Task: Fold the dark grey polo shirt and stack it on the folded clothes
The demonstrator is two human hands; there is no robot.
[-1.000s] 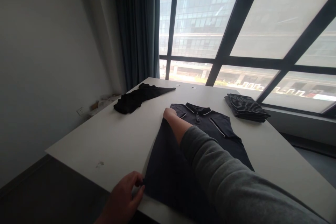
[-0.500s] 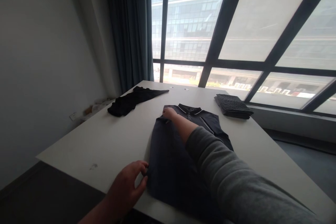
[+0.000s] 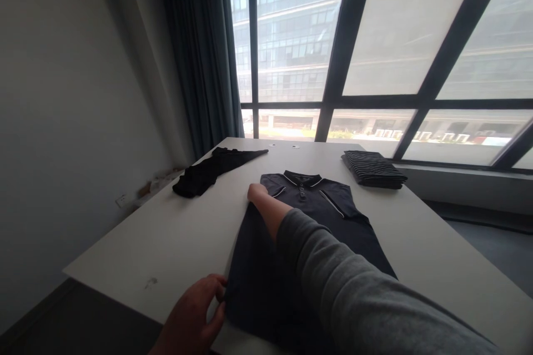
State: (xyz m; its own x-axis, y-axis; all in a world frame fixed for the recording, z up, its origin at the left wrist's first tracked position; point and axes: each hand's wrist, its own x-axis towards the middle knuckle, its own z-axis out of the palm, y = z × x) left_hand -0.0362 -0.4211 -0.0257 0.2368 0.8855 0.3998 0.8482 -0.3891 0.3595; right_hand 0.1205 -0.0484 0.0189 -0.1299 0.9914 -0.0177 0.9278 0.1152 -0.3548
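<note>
- Dark polo shirt [image 3: 333,216] lies flat in the middle of the white table [image 3: 179,233], collar toward the window, placket buttons up. Its left side is folded inward, making a straight edge from shoulder to hem.
- Right hand [image 3: 259,194], arm in a grey sleeve [image 3: 353,288], reaches across the shirt and rests at the top of the folded edge, near the collar. Fingers are hidden behind the hand; cannot tell whether they pinch the cloth.
- Left hand [image 3: 195,316] is at the near bottom corner of the fold, at the table's front edge; thumb and fingers pinched together on the hem.
- Black garment [image 3: 212,169], loosely spread, lies at the far left of the table, well apart from the shirt.
- Striped folded garment [image 3: 372,169] sits at the far right, near the window.
- Dark curtain [image 3: 200,55] hangs left of the window.
</note>
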